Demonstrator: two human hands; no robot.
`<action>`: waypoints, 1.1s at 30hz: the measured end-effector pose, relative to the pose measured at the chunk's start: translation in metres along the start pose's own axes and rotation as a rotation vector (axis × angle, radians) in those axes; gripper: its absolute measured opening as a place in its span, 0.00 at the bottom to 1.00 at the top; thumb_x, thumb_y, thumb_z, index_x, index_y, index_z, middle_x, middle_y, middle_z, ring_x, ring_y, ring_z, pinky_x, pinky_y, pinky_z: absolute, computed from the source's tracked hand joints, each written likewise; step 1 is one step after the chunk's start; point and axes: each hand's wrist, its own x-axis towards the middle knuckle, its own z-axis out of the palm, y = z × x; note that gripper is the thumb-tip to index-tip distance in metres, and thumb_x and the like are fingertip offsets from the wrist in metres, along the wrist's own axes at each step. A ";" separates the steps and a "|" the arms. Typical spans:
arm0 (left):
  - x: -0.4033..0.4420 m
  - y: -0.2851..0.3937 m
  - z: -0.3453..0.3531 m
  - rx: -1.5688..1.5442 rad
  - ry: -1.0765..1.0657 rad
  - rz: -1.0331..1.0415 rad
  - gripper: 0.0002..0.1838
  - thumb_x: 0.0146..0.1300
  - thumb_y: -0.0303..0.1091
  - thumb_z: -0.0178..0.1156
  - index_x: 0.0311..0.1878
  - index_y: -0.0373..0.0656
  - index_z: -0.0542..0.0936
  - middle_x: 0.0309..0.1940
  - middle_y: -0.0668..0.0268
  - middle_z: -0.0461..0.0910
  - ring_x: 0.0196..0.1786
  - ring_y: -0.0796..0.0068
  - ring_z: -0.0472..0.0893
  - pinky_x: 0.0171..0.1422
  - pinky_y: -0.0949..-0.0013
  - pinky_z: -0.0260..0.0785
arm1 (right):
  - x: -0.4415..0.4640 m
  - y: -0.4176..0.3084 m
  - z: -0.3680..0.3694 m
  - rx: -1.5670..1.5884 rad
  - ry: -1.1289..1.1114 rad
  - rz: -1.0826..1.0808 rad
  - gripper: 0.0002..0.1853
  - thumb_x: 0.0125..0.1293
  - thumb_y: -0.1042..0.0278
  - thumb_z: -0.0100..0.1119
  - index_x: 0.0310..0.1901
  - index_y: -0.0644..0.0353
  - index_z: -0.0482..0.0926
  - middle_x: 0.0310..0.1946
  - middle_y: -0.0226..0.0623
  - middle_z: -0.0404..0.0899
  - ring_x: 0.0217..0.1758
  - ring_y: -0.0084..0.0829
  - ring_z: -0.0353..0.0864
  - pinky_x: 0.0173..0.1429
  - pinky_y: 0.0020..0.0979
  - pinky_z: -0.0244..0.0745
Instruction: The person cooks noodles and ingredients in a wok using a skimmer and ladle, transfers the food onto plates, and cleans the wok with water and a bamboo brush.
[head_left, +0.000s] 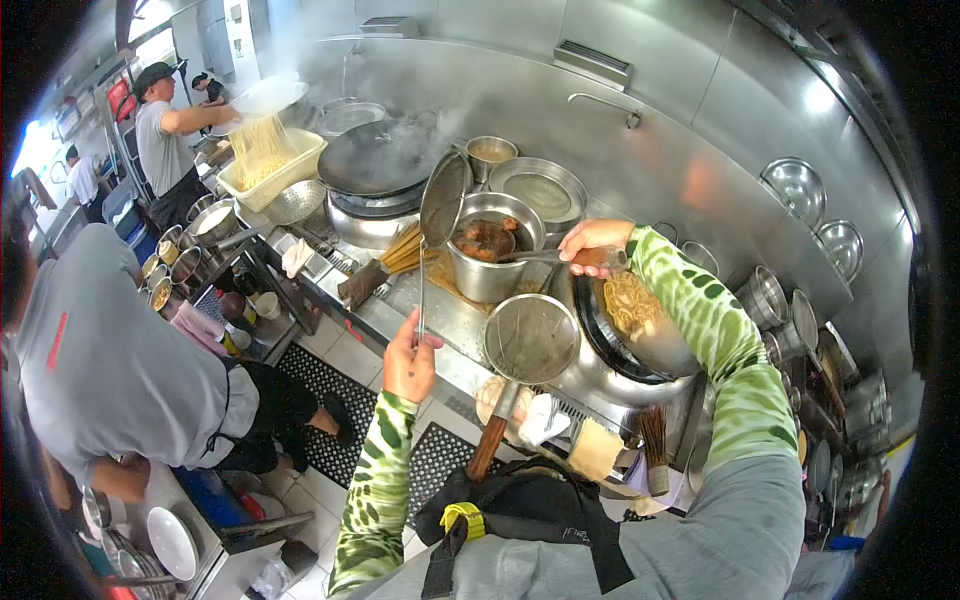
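My left hand is closed around the long thin handle of a strainer, whose round head is raised at the left of a steel pot. My right hand grips the wooden handle of a ladle. The ladle's bowl end is in the pot, among reddish-brown contents. Below my right forearm, noodles lie in a wok. A second strainer with a wooden handle rests in front of the pot, its handle pointing toward me.
A steaming wok and a bamboo brush are at the left. Beyond, a co-worker lifts noodles over a cream basket. Another person stands close at my left. Cloths and a brush line the front edge.
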 end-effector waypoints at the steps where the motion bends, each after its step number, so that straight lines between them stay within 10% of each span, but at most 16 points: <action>1: 0.000 0.000 0.000 0.008 -0.001 0.003 0.29 0.62 0.28 0.49 0.68 0.30 0.67 0.33 0.62 0.85 0.30 0.77 0.79 0.39 0.71 0.72 | -0.003 0.003 -0.002 0.025 -0.006 0.004 0.06 0.64 0.66 0.60 0.31 0.57 0.76 0.22 0.33 0.78 0.16 0.21 0.74 0.15 0.26 0.66; 23: -0.004 0.012 0.006 -0.004 -0.001 0.003 0.28 0.65 0.24 0.46 0.70 0.30 0.64 0.33 0.63 0.83 0.21 0.84 0.72 0.25 0.77 0.66 | 0.034 0.072 0.026 1.219 -0.309 -0.176 0.10 0.63 0.68 0.63 0.34 0.62 0.72 0.31 0.35 0.76 0.24 0.18 0.77 0.21 0.18 0.67; 33: -0.001 0.024 0.006 0.099 -0.006 -0.018 0.29 0.60 0.28 0.48 0.66 0.28 0.68 0.33 0.58 0.86 0.28 0.74 0.79 0.38 0.70 0.73 | -0.018 0.031 0.041 0.430 0.104 -0.102 0.06 0.62 0.67 0.63 0.33 0.58 0.78 0.24 0.36 0.80 0.20 0.21 0.76 0.19 0.22 0.64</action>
